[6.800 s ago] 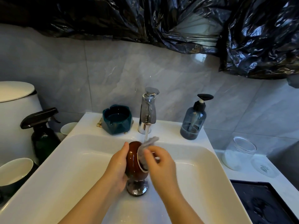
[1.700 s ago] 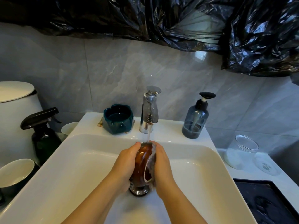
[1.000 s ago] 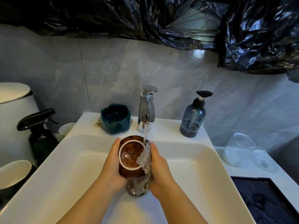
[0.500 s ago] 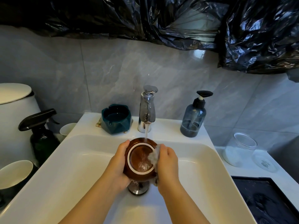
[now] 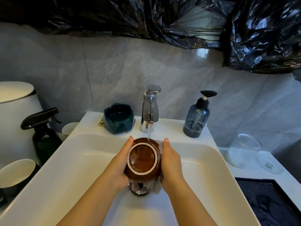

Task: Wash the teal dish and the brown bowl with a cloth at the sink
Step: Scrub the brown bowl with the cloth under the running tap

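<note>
Brown bowl (image 5: 142, 160) held base-up over the basin of the white sink (image 5: 81, 160), its pale foot ring facing the camera, clasped between the left hand (image 5: 121, 162), which cups its left wall, and the right hand (image 5: 171, 160), which holds a wet grey cloth (image 5: 154, 185) against its right wall; the cloth's loose end hangs below the bowl. Water from the chrome tap (image 5: 149, 110) strikes the bowl's far edge, between the two sets of fingertips. Teal dish (image 5: 118, 119) upright on the sink's back ledge, just left of the tap and well apart from both hands.
</note>
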{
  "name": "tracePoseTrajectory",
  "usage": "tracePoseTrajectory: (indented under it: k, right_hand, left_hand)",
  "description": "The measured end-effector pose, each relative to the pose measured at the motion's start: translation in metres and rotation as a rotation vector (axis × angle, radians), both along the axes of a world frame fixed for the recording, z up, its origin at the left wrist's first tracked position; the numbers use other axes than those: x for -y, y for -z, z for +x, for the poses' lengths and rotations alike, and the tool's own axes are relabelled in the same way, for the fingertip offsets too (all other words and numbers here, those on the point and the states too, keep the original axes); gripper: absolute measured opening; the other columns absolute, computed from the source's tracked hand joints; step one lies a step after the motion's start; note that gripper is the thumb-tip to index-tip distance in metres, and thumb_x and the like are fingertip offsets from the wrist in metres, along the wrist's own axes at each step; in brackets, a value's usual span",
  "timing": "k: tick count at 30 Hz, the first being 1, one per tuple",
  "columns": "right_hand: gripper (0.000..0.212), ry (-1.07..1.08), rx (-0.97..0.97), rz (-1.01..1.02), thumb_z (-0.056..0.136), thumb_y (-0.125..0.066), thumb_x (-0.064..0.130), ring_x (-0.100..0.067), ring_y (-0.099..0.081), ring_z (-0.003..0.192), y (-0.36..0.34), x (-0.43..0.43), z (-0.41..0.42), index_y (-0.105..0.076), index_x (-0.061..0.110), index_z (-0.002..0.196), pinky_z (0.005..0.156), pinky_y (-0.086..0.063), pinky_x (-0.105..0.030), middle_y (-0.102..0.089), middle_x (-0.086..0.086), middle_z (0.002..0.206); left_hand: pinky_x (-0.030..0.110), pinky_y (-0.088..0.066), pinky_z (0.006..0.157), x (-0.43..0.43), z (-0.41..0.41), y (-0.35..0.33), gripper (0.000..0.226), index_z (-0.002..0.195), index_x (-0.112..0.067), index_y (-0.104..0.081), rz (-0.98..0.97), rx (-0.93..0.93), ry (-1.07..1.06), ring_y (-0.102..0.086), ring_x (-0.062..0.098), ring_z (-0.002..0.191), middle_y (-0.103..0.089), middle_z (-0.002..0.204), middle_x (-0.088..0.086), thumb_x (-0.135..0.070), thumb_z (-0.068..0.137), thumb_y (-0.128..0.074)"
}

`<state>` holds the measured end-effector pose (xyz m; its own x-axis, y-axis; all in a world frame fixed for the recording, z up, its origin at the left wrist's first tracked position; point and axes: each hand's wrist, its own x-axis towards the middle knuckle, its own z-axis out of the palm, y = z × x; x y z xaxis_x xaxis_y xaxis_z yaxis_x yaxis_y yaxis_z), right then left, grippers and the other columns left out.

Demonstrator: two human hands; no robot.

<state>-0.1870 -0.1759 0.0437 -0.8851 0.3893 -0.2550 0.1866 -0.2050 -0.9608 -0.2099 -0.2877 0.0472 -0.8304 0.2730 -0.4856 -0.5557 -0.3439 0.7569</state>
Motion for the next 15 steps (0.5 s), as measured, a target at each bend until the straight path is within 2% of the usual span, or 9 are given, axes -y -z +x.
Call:
tracePoseTrajectory:
  k: [2,3,5,7,10,13,15]
  right_hand:
    - [0.047,0.025,0.109,-0.182,0.098,-0.032,0.047,-0.025,-0.062,0.105,-0.001,-0.002,-0.001,-0.061,0.015,0.117,0.1,-0.046,-0.042,-0.068,-0.01,0.109]
    - [0.049,0.002,0.139,-0.232,0.098,-0.032,0.047,-0.026,-0.062,0.106,0.0,-0.002,-0.001,-0.062,0.014,0.117,0.1,-0.046,-0.043,-0.069,-0.011,0.109]
    - [0.052,-0.099,0.156,-0.294,0.096,-0.033,0.052,-0.025,-0.065,0.101,-0.001,-0.002,0.002,-0.067,0.014,0.108,0.095,-0.049,-0.04,-0.072,-0.011,0.102]
    - [0.047,-0.228,0.12,-0.245,0.094,-0.037,0.053,-0.021,-0.068,0.096,-0.003,0.0,0.005,-0.068,0.019,0.103,0.087,-0.053,-0.035,-0.074,-0.008,0.097]
    - [0.026,-0.275,0.007,-0.034,0.094,-0.045,0.045,-0.016,-0.067,0.09,-0.008,0.009,0.008,-0.063,0.027,0.094,0.078,-0.054,-0.03,-0.071,-0.001,0.093]
    - [0.023,-0.264,-0.04,0.459,0.093,-0.046,0.046,-0.015,-0.063,0.085,-0.003,0.013,0.009,-0.06,0.029,0.085,0.076,-0.053,-0.032,-0.066,0.006,0.085]
    - [0.025,-0.345,-0.055,0.754,0.092,-0.045,0.047,-0.014,-0.061,0.081,-0.002,0.014,0.013,-0.055,0.03,0.075,0.078,-0.052,-0.036,-0.063,0.007,0.08]
  left_hand:
    - [0.042,-0.053,0.08,-0.003,0.0,0.001,0.051,0.096,-0.009,-0.07,0.055,-0.011,-0.031,-0.067,0.031,0.093,-0.075,0.092,0.017,-0.056,0.086,-0.05]
    - [0.042,-0.053,0.079,-0.005,-0.001,0.002,0.05,0.098,-0.011,-0.069,0.066,-0.023,-0.051,-0.067,0.03,0.094,-0.074,0.093,0.016,-0.055,0.088,-0.048]
    - [0.042,-0.053,0.081,-0.008,-0.002,0.002,0.042,0.099,-0.018,-0.065,0.026,-0.042,-0.134,-0.066,0.029,0.096,-0.073,0.097,0.013,-0.052,0.093,-0.042]
    - [0.043,-0.053,0.082,-0.009,-0.002,0.004,0.031,0.101,-0.024,-0.058,-0.068,-0.04,-0.212,-0.063,0.029,0.097,-0.067,0.101,0.011,-0.047,0.097,-0.037]
    - [0.048,-0.05,0.09,-0.007,0.004,0.002,0.041,0.115,-0.02,-0.058,-0.166,0.056,-0.1,-0.061,0.032,0.098,-0.065,0.106,0.014,-0.05,0.095,-0.038]
    - [0.054,-0.048,0.09,-0.004,0.007,-0.001,0.054,0.102,-0.013,-0.063,-0.022,0.206,0.08,-0.059,0.037,0.101,-0.065,0.106,0.018,-0.061,0.077,-0.059]
    - [0.059,-0.049,0.087,-0.002,0.005,0.003,0.056,0.095,-0.012,-0.066,0.031,0.227,0.162,-0.06,0.04,0.103,-0.066,0.107,0.018,-0.06,0.067,-0.068]
